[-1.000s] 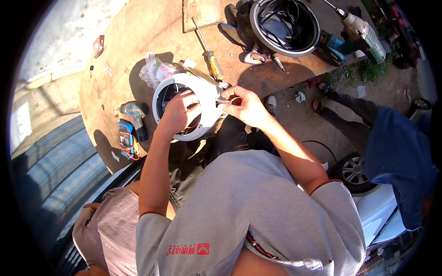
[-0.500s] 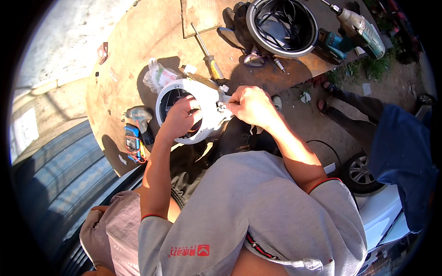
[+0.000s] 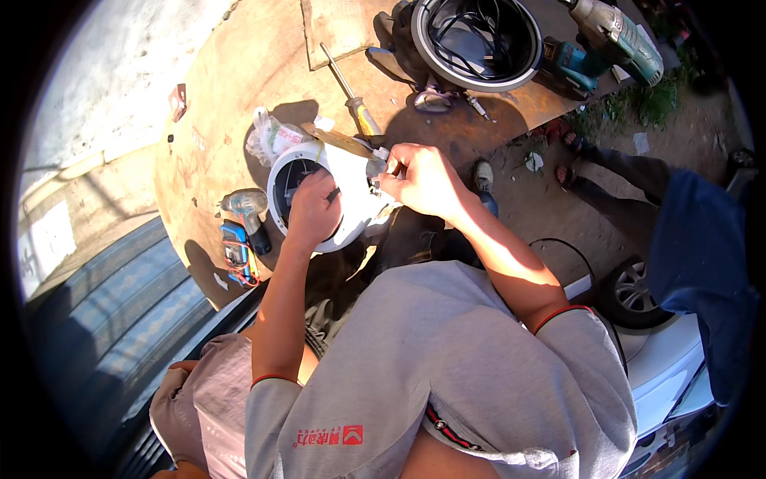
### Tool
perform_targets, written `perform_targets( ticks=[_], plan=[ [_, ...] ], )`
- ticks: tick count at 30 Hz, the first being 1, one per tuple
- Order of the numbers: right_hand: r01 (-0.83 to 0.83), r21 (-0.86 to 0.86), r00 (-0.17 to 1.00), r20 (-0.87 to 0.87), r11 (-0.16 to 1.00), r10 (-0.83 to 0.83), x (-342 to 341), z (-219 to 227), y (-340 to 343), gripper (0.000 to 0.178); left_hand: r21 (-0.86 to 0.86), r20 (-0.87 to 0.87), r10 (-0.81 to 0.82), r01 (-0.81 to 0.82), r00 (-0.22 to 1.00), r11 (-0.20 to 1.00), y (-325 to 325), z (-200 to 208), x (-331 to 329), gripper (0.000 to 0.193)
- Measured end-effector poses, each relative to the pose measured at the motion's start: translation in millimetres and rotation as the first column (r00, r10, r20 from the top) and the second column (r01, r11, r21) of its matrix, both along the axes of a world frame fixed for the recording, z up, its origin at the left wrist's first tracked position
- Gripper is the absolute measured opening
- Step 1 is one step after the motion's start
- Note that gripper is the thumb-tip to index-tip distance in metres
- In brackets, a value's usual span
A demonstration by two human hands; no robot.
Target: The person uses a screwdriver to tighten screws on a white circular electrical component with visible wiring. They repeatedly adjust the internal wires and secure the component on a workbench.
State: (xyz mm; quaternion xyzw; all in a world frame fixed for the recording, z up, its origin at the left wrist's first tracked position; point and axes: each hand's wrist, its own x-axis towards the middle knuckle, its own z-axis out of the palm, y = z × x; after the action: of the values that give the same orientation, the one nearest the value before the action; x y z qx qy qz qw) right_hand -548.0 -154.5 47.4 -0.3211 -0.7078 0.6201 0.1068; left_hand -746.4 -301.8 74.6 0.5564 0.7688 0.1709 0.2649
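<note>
A white round appliance shell lies on its side at the table's near edge, its dark opening facing left. My left hand reaches into that opening with curled fingers; the fingertips and whatever they grip are hidden inside. Against the shell's right end, my right hand is closed in a pinch, the thumb and forefinger pressed on something too small to make out. Just beyond those fingers sits a small whitish piece, at the end of a flat brown strip that slants across the top of the shell.
Behind the shell lie a plastic bag and a screwdriver. A dark pot with a black cord and power tools stand at the back right. At left are a drill and a blue meter. A person stands at right.
My right hand has turned and shifted slightly left along the shell's end. More of the brown strip shows above the shell. My left hand stays in the opening.
</note>
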Motion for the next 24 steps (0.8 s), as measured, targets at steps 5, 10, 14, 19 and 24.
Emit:
perform_targets(
  ticks=[5,10,14,19,24],
  plan=[
    [0.039,-0.224,0.986,-0.147,0.974,-0.073,-3.5,-38.1,-15.4,0.019,0.069,-0.093,-0.048,0.054,0.995,0.996,5.6,0.3,8.4,0.022],
    [0.009,-0.135,1.000,-0.024,0.991,-0.013,-2.6,-13.0,-5.7,0.012,-0.002,-0.165,-0.112,0.113,0.980,0.994,2.1,4.5,3.5,0.019],
    [0.018,-0.148,0.991,-0.128,0.989,-0.037,-0.7,-18.0,-8.6,0.009,-0.014,-0.322,-0.177,0.182,0.930,0.983,4.1,16.8,6.3,0.014],
    [0.017,-0.052,0.979,-0.203,0.999,-0.028,-4.3,-27.7,-16.2,0.018,0.144,-0.347,-0.204,0.267,0.915,0.953,6.7,15.0,5.8,0.013],
    [-0.085,0.037,0.987,-0.132,0.996,0.089,-7.4,-29.5,-13.1,0.016,0.072,-0.182,-0.218,0.234,0.959,0.970,-2.7,-5.3,-4.8,0.017]
  ],
)
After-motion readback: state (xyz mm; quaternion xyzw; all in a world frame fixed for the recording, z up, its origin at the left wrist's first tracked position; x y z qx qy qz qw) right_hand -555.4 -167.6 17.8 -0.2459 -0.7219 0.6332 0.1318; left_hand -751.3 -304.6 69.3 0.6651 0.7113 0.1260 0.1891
